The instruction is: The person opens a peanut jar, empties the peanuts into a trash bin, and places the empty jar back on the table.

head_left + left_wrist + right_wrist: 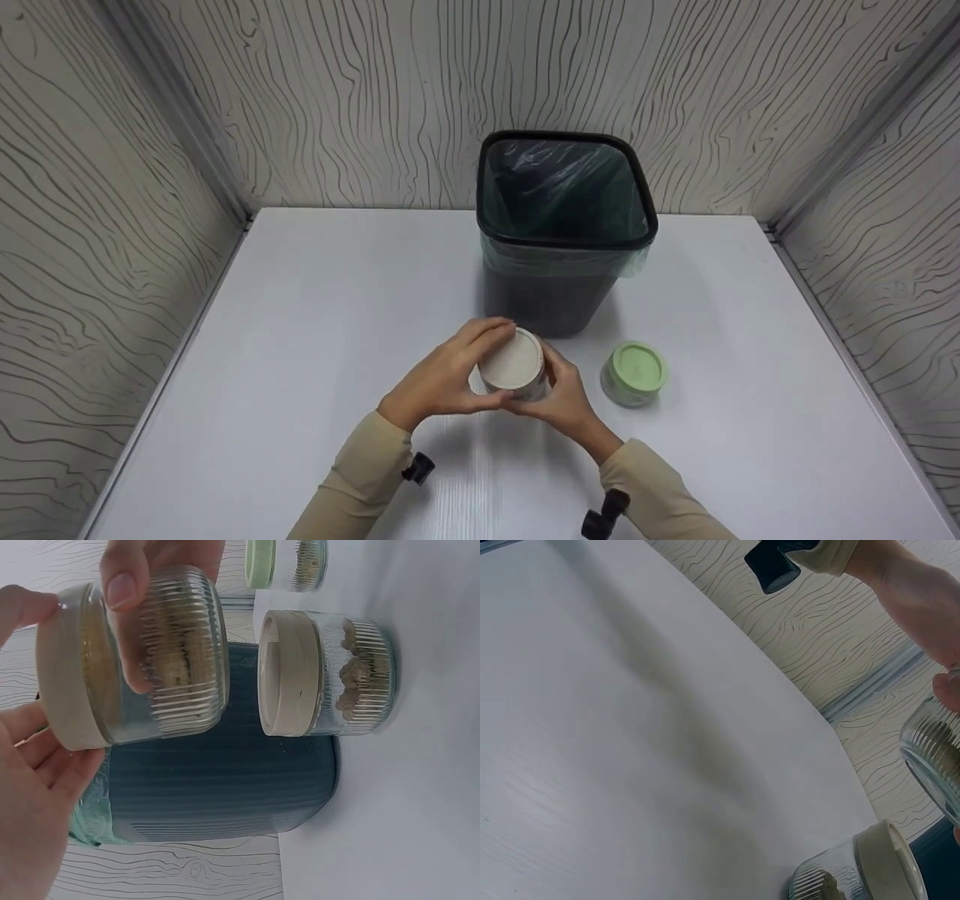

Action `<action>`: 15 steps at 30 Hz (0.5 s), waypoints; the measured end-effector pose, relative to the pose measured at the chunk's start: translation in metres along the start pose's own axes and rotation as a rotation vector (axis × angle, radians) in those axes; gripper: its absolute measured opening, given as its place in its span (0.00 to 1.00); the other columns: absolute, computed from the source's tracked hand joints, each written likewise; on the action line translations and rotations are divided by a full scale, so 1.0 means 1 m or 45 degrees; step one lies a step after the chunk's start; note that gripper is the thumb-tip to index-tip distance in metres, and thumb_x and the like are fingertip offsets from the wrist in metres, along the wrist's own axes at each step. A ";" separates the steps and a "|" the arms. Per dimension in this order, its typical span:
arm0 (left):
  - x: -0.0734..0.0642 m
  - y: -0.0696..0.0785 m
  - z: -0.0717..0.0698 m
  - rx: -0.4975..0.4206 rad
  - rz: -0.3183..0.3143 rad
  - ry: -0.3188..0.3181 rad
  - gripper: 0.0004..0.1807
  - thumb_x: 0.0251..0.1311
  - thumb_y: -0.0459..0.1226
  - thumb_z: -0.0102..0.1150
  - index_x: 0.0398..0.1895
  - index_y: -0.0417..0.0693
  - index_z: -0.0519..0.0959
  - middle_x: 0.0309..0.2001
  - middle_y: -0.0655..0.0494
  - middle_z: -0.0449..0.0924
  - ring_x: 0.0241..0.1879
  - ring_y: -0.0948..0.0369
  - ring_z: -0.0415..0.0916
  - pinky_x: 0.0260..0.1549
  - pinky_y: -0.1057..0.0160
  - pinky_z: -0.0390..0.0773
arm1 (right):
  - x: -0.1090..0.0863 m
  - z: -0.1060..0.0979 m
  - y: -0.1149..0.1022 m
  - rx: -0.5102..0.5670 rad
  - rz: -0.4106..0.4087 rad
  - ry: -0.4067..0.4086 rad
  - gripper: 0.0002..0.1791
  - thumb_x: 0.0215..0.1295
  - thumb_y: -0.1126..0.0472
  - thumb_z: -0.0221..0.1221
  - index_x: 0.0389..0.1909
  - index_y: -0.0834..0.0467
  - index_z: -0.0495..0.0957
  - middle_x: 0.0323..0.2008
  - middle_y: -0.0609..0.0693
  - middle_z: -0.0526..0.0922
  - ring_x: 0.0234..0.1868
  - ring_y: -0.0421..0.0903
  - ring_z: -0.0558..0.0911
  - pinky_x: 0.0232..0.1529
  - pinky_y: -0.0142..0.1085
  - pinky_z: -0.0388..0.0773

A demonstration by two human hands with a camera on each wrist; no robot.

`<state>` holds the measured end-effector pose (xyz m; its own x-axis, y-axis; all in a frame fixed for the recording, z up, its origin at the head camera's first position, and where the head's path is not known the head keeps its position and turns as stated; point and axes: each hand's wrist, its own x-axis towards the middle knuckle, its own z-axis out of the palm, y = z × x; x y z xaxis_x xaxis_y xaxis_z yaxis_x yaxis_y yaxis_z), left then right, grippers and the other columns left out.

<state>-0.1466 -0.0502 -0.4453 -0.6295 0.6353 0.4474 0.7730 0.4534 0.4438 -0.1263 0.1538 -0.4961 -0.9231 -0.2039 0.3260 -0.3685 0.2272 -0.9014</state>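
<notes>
A ribbed glass jar [187,701] with a cream lid [512,360] is held up off the table between both hands. My left hand [442,379] grips the lid, thumb on the near side and fingers round the far side. Lower down, my right hand [564,397] holds the glass body, its thumb across the ribs in the left wrist view. Something tan shows inside. A second cream-lidded jar [330,675] stands upright on the table with brownish lumps in it; in the head view the held jar and hands hide it.
A dark bin [540,300] with a thin green liner stands behind the hands. To their right on the white table [322,315] is a glass jar with a green lid [636,371]. Patterned walls [405,97] enclose the back and sides.
</notes>
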 end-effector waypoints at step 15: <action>-0.002 -0.001 0.002 0.016 -0.106 -0.023 0.47 0.49 0.61 0.65 0.69 0.48 0.64 0.62 0.49 0.66 0.59 0.58 0.69 0.56 0.60 0.80 | -0.001 0.003 0.000 -0.032 0.005 -0.019 0.48 0.36 0.67 0.77 0.64 0.68 0.67 0.59 0.62 0.77 0.58 0.29 0.74 0.60 0.21 0.73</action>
<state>-0.1465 -0.0507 -0.4480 -0.6904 0.6061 0.3949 0.7188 0.5132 0.4689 -0.1251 0.1517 -0.4976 -0.9229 -0.2168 0.3181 -0.3677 0.2518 -0.8952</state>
